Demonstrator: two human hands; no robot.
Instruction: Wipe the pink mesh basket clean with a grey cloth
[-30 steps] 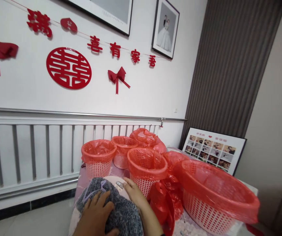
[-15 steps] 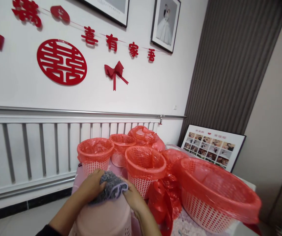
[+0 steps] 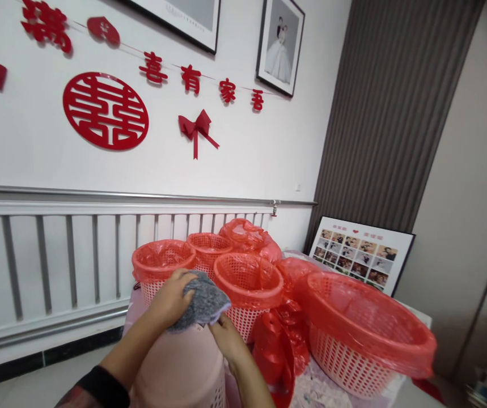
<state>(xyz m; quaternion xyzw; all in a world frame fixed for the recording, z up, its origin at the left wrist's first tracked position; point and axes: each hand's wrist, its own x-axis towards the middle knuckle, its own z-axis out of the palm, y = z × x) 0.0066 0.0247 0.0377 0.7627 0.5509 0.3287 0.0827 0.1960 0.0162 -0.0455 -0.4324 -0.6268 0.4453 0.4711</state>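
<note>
A pale pink plastic basket [image 3: 179,368] stands in front of me, narrowing towards its upper end, with small holes low on its right side. My left hand [image 3: 177,300] grips a fuzzy grey cloth [image 3: 206,300] with lavender edging, draped over the basket's upper end. My right hand [image 3: 226,334] is closed at the basket's upper right edge, just under the cloth's border. Its fingertips are partly hidden there.
Behind are red-bag-lined baskets: one at left [image 3: 164,260], a small one [image 3: 210,249], a middle one [image 3: 247,283] and a large oval one [image 3: 366,328]. A roll of red bags [image 3: 269,334] stands between. A radiator [image 3: 56,260] runs along the wall.
My left hand has pushed the cloth up and to the right, and the cloth lies more spread out. My right hand has slid slightly down from the cloth to the basket's edge.
</note>
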